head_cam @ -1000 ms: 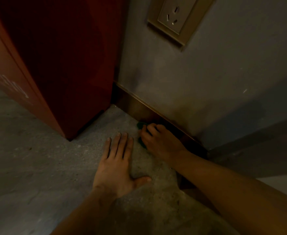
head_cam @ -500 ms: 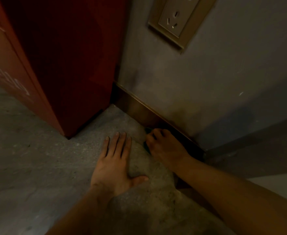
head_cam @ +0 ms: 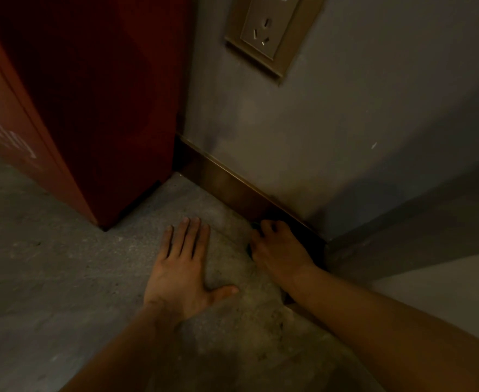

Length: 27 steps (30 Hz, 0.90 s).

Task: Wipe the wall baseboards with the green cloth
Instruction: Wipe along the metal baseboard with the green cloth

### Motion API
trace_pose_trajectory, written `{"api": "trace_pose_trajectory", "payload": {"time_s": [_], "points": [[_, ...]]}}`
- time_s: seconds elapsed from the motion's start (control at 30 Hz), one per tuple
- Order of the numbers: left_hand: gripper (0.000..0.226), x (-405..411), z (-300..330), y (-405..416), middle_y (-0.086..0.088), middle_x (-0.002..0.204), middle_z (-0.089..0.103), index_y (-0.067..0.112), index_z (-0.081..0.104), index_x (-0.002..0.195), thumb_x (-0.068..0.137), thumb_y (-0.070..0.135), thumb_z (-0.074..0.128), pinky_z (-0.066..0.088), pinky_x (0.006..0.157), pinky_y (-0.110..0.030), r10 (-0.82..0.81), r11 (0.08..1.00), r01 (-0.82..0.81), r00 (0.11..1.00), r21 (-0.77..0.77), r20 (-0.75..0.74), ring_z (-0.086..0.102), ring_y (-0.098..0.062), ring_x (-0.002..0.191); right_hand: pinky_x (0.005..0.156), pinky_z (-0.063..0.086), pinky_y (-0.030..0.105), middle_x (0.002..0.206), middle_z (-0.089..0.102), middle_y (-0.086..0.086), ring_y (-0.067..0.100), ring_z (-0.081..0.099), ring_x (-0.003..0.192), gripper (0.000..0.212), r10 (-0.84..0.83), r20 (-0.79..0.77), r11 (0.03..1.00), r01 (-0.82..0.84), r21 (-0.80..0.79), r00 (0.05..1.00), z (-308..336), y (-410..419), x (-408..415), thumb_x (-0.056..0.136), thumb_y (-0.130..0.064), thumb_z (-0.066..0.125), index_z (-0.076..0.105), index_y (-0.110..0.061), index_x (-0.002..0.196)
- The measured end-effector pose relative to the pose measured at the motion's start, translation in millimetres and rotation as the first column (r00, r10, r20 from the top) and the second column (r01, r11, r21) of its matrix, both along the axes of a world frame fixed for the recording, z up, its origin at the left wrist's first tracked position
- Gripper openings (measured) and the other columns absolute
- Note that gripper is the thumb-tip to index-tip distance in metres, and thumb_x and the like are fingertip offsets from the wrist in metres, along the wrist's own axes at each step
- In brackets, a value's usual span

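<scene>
A dark brass-coloured baseboard [head_cam: 227,183] runs along the foot of the grey wall, from the red cabinet down to the right. My right hand [head_cam: 278,247] is curled against the baseboard's lower right stretch, gripping the green cloth [head_cam: 254,225]. Only a dark sliver of the cloth shows at the fingertips; the hand hides the rest. My left hand [head_cam: 181,267] lies flat on the concrete floor, fingers spread, just left of the right hand and holding nothing.
A red cabinet [head_cam: 91,108] stands on the left, its corner close to the baseboard's far end. A wall socket [head_cam: 263,29] sits in a brass frame above. The wall turns an outer corner [head_cam: 327,244] right beside my right hand.
My right hand has slid with the cloth along the baseboard to the right, toward the wall's corner, and less green shows now. My left hand has stayed planted on the floor.
</scene>
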State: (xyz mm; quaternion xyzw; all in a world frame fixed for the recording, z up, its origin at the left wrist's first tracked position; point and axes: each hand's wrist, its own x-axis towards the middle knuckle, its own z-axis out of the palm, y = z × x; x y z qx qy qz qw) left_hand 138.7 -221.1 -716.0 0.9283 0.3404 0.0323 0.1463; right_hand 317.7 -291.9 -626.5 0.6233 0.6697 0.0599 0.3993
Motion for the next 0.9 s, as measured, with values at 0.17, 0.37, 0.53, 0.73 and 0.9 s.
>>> {"api": "trace_pose_trajectory", "payload": {"time_s": [0.17,0.37,0.53,0.73,0.9], "points": [[0.132,1,-1,0,-0.011,0.168,-0.006,0.014,-0.004,0.159,0.066,0.105,0.019,-0.007,0.124,-0.054,0.007,1.0,-0.007,1.0,0.008,-0.007,-0.02,-0.026,0.152,0.084,0.044,0.045,0.123,0.052,0.015,0.039,0.045,0.112,0.028,-0.047,0.071,0.997,0.052,-0.062,0.996,2,-7,-2,0.098,-0.017,0.045,0.061,-0.006,0.119],[0.132,0,-1,0,-0.012,0.168,-0.004,0.014,-0.003,0.159,0.066,0.104,0.018,-0.003,0.124,-0.055,0.0,1.0,0.0,1.0,0.002,0.0,-0.017,-0.028,0.153,0.083,0.044,0.043,0.123,0.056,0.012,0.037,0.045,0.111,0.028,-0.155,0.089,0.985,0.162,-0.068,0.984,1,-10,0,0.098,-0.015,0.048,0.063,-0.011,0.121],[0.131,1,-1,0,-0.012,0.168,-0.009,0.015,-0.008,0.159,0.065,0.105,0.015,-0.005,0.123,-0.055,0.005,1.0,-0.005,1.0,0.005,-0.006,-0.021,-0.027,0.152,0.085,0.046,0.045,0.125,0.056,0.013,0.037,0.047,0.113,0.027,-0.286,0.095,0.953,0.293,-0.078,0.954,4,-1,-5,0.097,-0.014,0.054,0.061,-0.01,0.122],[0.131,0,-2,1,-0.014,0.168,0.003,0.011,0.004,0.159,0.068,0.103,0.023,0.002,0.124,-0.058,-0.003,1.0,0.003,1.0,0.0,0.015,-0.011,-0.029,0.154,0.081,0.046,0.041,0.125,0.056,0.015,0.035,0.049,0.112,0.027,-0.429,-0.048,0.903,0.427,-0.05,0.902,13,3,-15,0.095,-0.013,0.057,0.061,-0.009,0.121],[0.135,1,-2,1,-0.012,0.168,-0.002,0.013,-0.001,0.159,0.064,0.106,0.021,-0.004,0.123,-0.056,-0.001,1.0,0.001,1.0,-0.026,-0.003,-0.016,-0.027,0.153,0.076,0.043,0.041,0.122,0.057,0.016,0.038,0.048,0.112,0.026,-0.414,-0.16,0.91,0.413,-0.04,0.896,26,0,-35,0.096,-0.013,0.054,0.061,-0.007,0.119]]}}
